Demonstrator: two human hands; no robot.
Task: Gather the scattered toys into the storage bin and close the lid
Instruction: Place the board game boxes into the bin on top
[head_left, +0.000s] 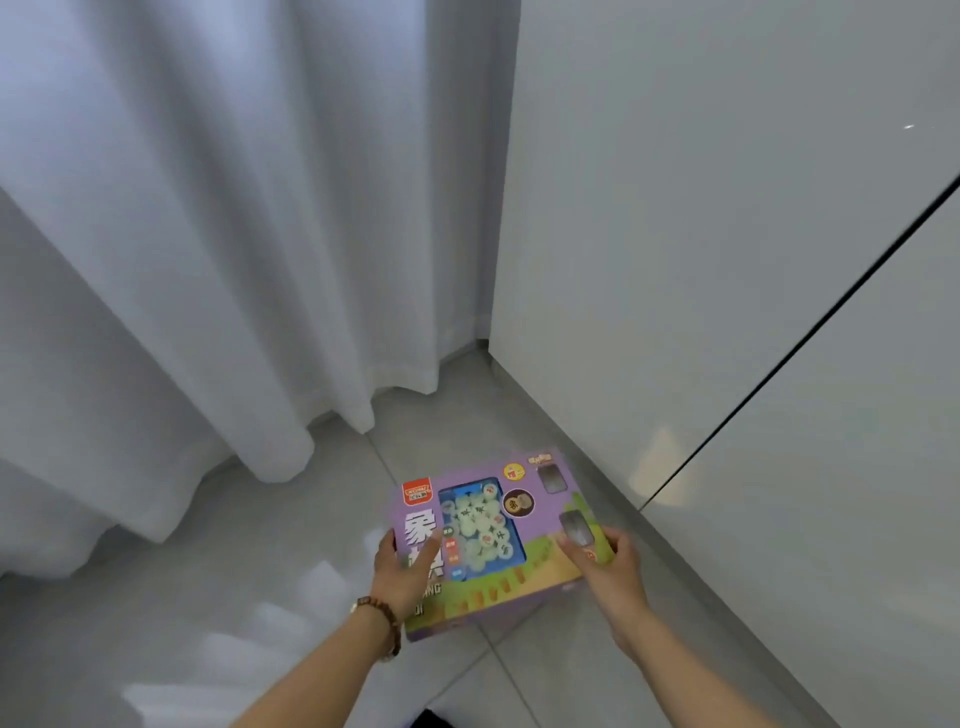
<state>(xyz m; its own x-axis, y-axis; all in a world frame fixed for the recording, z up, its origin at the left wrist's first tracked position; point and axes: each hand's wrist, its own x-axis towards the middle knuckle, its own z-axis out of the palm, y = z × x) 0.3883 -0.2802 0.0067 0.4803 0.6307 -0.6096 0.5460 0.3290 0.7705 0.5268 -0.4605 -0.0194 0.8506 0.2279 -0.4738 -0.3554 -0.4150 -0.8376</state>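
chess set box (524, 566), purple with a clear window of round pieces, sits over the grey tile floor (234, 597) between white curtains (182, 260) and a white cabinet (727, 260). left hand (402, 569), beaded bracelet (387, 618) at its wrist, has fingers clamped on the box's left edge. right hand (610, 564) grips the right edge.

There was one purple game box (498, 540), gripped by two hands, left hand (402, 569) and right hand (605, 564). One beaded bracelet (387, 621) circled the left wrist. One white curtain (208, 234) hung behind.
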